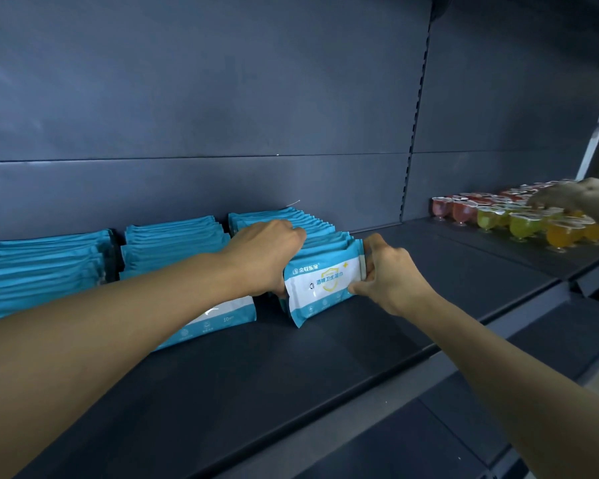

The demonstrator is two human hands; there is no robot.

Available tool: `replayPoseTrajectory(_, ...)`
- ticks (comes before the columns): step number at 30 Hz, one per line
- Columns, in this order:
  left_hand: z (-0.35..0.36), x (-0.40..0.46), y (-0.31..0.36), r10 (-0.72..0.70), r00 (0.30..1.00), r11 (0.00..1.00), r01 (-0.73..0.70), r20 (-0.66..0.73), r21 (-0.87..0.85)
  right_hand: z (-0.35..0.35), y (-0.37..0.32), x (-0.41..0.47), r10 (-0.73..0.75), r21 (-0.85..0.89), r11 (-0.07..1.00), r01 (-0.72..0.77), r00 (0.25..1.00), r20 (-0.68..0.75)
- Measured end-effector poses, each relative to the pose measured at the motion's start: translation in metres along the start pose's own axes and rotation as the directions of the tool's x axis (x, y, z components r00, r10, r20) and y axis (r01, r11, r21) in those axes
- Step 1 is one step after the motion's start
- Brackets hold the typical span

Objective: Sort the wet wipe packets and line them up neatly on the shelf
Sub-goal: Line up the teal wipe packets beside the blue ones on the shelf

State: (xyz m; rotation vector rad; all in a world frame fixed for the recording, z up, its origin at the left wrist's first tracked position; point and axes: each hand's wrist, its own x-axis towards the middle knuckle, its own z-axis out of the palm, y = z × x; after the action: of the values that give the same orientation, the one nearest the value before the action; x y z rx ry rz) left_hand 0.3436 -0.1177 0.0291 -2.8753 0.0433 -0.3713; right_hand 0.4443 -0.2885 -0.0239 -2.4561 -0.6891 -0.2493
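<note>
My left hand (pixel 267 254) and right hand (pixel 388 271) grasp opposite ends of the front wet wipe packet (pixel 322 285), upright on the shelf (pixel 291 375).

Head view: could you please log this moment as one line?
left hand: holds row | right hand: pinches front packet | packet: upright on shelf | neighbour: jelly cups

Head view: I look forward and slightly down, close over the dark shelf (pixel 325 357), arms entering from the bottom corners.
</note>
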Motion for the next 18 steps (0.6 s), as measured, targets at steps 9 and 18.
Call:
replayPoseTrajectory(9,0.003,0.0,0.0,-0.018,1.0,1.0,0.018,0.006,0.003,-0.004,0.004,-0.001,0.024,-0.012,1.0,-0.024,1.0,0.002)
replayPoseTrajectory(18,-0.005,-0.012,0.002,-0.052,0.999,0.998,0.052,-0.004,0.027,0.0,0.007,-0.005,0.023,-0.022,0.999,-0.023,1.0,0.0)
